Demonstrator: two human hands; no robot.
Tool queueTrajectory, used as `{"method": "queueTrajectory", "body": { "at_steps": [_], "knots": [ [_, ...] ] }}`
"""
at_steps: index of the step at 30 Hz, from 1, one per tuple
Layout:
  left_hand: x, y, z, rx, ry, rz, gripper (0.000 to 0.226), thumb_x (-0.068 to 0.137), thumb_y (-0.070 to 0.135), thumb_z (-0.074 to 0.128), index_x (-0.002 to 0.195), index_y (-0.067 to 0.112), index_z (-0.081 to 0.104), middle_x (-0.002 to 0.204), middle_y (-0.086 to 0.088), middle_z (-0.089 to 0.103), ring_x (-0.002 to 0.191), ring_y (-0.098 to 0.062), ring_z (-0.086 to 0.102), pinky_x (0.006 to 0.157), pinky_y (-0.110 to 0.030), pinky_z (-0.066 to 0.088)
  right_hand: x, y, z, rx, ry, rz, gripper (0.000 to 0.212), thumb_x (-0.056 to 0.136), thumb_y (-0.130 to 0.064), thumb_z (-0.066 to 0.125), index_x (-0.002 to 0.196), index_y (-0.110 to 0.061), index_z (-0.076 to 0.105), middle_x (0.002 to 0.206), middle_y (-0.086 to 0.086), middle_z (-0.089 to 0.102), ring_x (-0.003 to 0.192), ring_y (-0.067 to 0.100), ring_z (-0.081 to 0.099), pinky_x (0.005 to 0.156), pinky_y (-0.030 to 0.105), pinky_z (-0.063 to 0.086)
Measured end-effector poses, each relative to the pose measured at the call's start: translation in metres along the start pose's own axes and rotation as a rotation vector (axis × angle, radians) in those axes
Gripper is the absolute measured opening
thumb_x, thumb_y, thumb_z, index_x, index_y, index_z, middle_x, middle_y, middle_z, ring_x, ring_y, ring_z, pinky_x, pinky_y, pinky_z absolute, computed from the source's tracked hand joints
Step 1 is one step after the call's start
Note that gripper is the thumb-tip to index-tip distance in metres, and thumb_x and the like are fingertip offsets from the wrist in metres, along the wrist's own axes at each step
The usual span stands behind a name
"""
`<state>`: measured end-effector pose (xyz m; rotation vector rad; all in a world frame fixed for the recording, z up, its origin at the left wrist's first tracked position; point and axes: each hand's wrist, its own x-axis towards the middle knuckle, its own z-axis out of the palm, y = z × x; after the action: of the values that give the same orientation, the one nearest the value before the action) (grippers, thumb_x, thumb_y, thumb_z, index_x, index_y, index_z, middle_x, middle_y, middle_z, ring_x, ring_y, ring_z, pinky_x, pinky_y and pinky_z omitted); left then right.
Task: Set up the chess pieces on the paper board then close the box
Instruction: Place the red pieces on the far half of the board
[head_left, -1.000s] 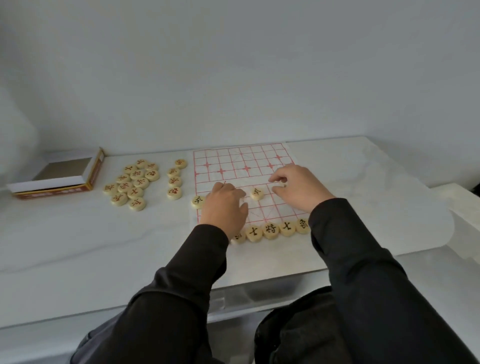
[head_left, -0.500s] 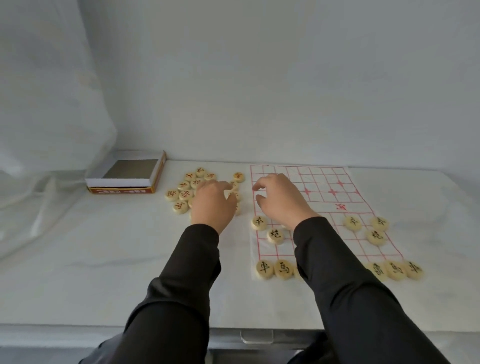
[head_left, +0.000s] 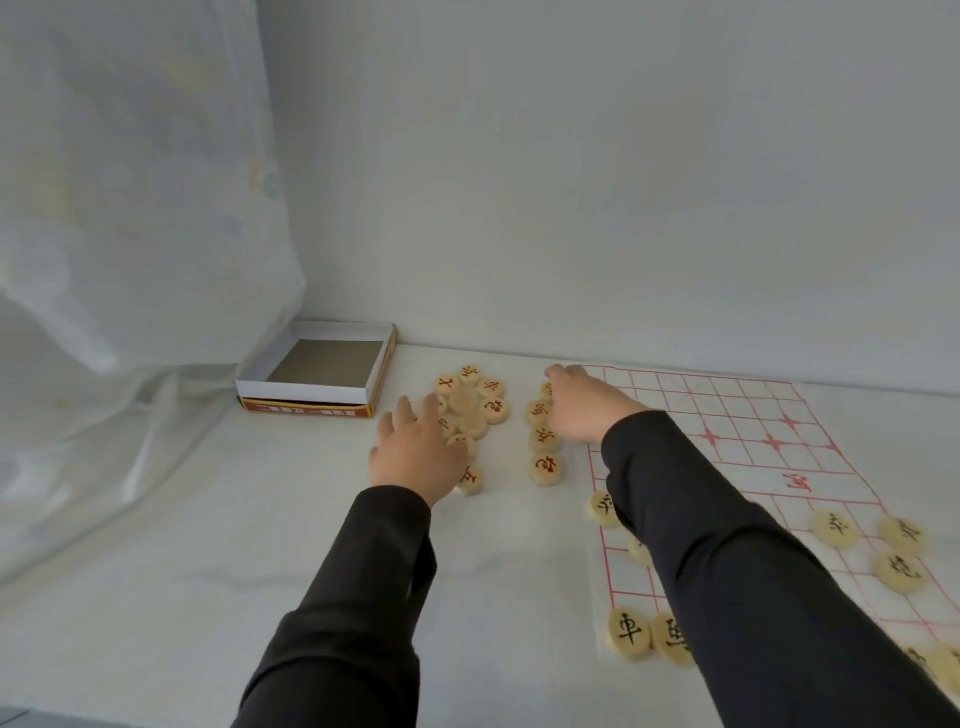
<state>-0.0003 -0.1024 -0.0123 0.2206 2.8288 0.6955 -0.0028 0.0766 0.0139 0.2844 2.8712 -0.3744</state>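
Since half a second ago: right hand (head_left: 587, 410) has left the red-gridded paper board (head_left: 753, 415) and is now over the column of pale round red-lettered pieces (head_left: 545, 467) just left of it; grasp not discernible. Left hand (head_left: 415, 457), fingers spread and released, rests on the matching cluster (head_left: 491, 410) toward the desk's far edge, near the open white cardboard box (head_left: 301, 389).

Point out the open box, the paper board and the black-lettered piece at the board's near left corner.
open box (head_left: 304, 391), head view, white front wall.
paper board (head_left: 727, 410), head view, bare grid near the far edge.
black-lettered corner piece (head_left: 628, 634), head view, its top face.
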Motion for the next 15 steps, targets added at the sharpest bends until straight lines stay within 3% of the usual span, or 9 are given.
{"method": "queueTrajectory", "body": {
  "at_steps": [2, 4, 8, 12, 15],
  "knots": [
    [0.003, -0.005, 0.002, 0.018, -0.051, -0.056, 0.065, 0.093, 0.033, 0.042, 0.148, 0.017, 0.012, 0.155, -0.011, 0.01, 0.142, -0.031, 0.01, 0.115, -0.044, 0.02, 0.009, -0.008, 0.005, 0.039, -0.06, -0.003, 0.06, 0.089, -0.005, 0.038, 0.146, -0.011, 0.018, 0.148, 0.013, 0.025, 0.125, 0.032, 0.042, 0.1, 0.039, 0.041],
    [0.004, -0.004, 0.0, -0.048, -0.071, -0.061, 0.059, 0.094, 0.032, 0.042, 0.146, 0.015, 0.02, 0.151, -0.012, 0.021, 0.139, -0.03, 0.02, 0.113, -0.043, 0.025, 0.012, -0.016, 0.009, 0.091, -0.125, -0.047, 0.06, 0.091, -0.004, 0.037, 0.147, -0.011, 0.016, 0.147, 0.013, 0.029, 0.127, 0.031, 0.042, 0.099, 0.034, 0.039],
    [0.003, 0.001, -0.011, -0.218, -0.197, -0.022, 0.05, 0.098, 0.025, 0.039, 0.146, 0.018, 0.026, 0.146, -0.008, 0.036, 0.133, -0.024, 0.036, 0.105, -0.032, 0.03, 0.018, -0.023, 0.011, 0.185, -0.144, -0.113, 0.054, 0.096, -0.01, 0.037, 0.147, -0.015, 0.02, 0.144, 0.012, 0.038, 0.125, 0.028, 0.044, 0.094, 0.03, 0.038],
    [0.003, 0.0, -0.016, -0.197, -0.254, 0.004, 0.053, 0.099, 0.017, 0.036, 0.149, 0.018, 0.018, 0.152, -0.007, 0.027, 0.14, -0.023, 0.027, 0.109, -0.031, 0.025, 0.047, -0.034, 0.013, 0.21, -0.081, -0.141, 0.05, 0.1, -0.028, 0.033, 0.147, -0.015, 0.023, 0.156, 0.01, 0.015, 0.136, 0.028, 0.031, 0.109, 0.036, 0.03],
    [0.008, -0.006, -0.017, -0.149, -0.248, -0.02, 0.053, 0.097, 0.011, 0.036, 0.148, 0.014, 0.022, 0.151, -0.01, 0.03, 0.138, -0.025, 0.03, 0.109, -0.033, 0.027, 0.064, -0.046, 0.022, 0.162, -0.076, -0.178, 0.049, 0.101, -0.034, 0.028, 0.148, -0.023, 0.02, 0.158, 0.007, 0.001, 0.144, 0.029, 0.012, 0.117, 0.042, 0.016]
  ]
}}
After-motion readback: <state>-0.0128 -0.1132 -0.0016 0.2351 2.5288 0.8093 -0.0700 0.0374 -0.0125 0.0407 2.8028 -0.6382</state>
